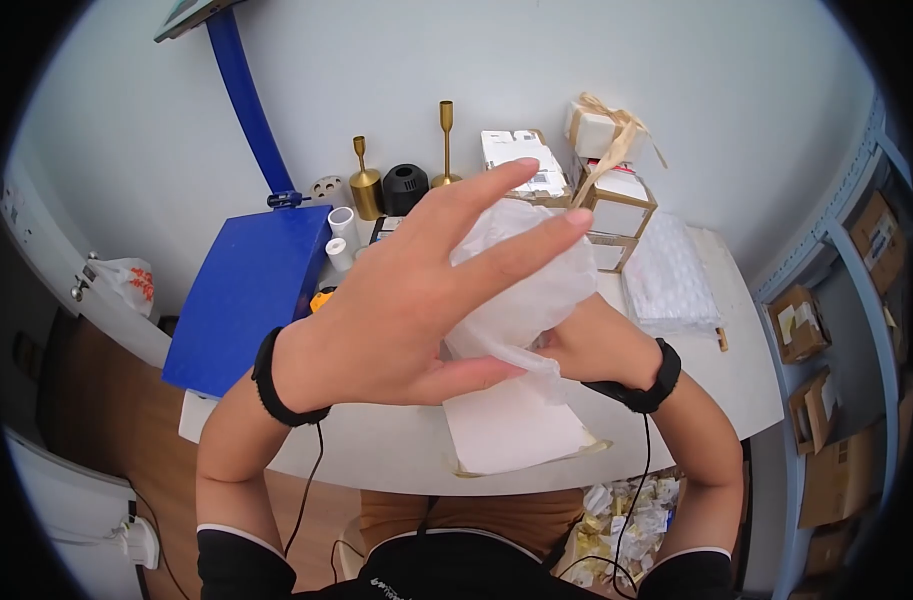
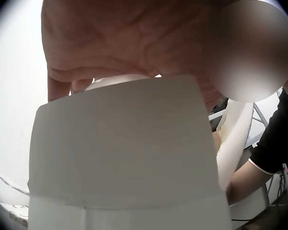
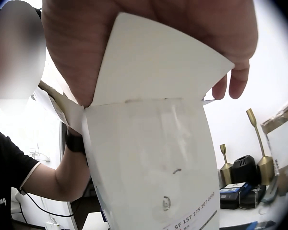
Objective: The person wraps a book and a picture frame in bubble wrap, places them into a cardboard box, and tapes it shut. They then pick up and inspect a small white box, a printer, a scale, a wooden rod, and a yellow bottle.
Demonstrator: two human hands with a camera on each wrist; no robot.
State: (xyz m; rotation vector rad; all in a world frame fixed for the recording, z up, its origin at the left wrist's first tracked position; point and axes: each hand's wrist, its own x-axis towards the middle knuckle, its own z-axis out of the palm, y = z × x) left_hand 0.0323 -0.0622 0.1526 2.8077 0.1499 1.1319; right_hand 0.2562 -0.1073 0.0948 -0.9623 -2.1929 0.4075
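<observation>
head view / left hand [image 1: 396,310]: raised over the table, fingers straight and spread apart, pressed flat against the white plastic bag [image 1: 521,285]; black wrist strap
head view / right hand [image 1: 596,345]: mostly hidden behind the bag, holds it from the far side; finger state cannot tell here
head view / bag location: lifted between both hands, above the white mailer envelope [image 1: 511,425] lying at the near table edge
head view / counts: 2 brass candlesticks [image 1: 446,140], 1 black round object [image 1: 404,188], 2 white rolls [image 1: 341,235], 1 blue scale platform [image 1: 241,295] with blue post, 1 stack of boxes [image 1: 601,190] tied with raffia, 1 bubble-wrap sheet [image 1: 666,275]
head view / surface: white table [image 1: 736,380]; pale wall behind; shelf with cardboard boxes [image 1: 806,330] on the right; wooden floor on the left
left wrist view / left hand [image 2: 134,43]: palm above a white flat sheet that fills the view; fingers mostly out of sight
right wrist view / right hand [image 3: 149,43]: fingers curled, clamped on the top flap of the white packaging, printed label low on it; 2 candlesticks and black object behind
</observation>
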